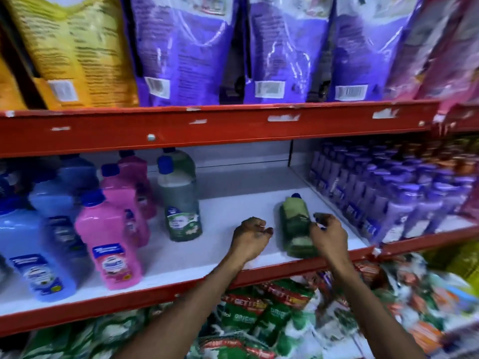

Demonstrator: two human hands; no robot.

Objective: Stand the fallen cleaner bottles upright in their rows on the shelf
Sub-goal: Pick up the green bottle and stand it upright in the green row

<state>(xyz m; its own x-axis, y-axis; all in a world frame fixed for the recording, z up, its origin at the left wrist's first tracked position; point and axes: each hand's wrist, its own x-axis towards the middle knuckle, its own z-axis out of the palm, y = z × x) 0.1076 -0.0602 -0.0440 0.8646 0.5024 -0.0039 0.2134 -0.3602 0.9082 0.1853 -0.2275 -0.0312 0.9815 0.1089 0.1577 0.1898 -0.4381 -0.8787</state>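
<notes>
- Right hand [328, 235] fingers [320, 221] curl against the fallen green bottle [296, 226], probably to tip it up; a closed pinch I cannot confirm.
- Left hand [250, 238], fingers loosely curled and empty, hovers just left of the bottle.
- The bottle lies cap-rearward on the shelf [233, 193], right of the standing green bottles [178, 198].

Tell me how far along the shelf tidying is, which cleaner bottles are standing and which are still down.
Done: the blue bottles, pink bottles and two green bottles stand upright. In hand: both hands, left hand and right hand, flank one fallen green bottle lying on its side, right fingers touching it. Left: stand it up by the green row.
</notes>
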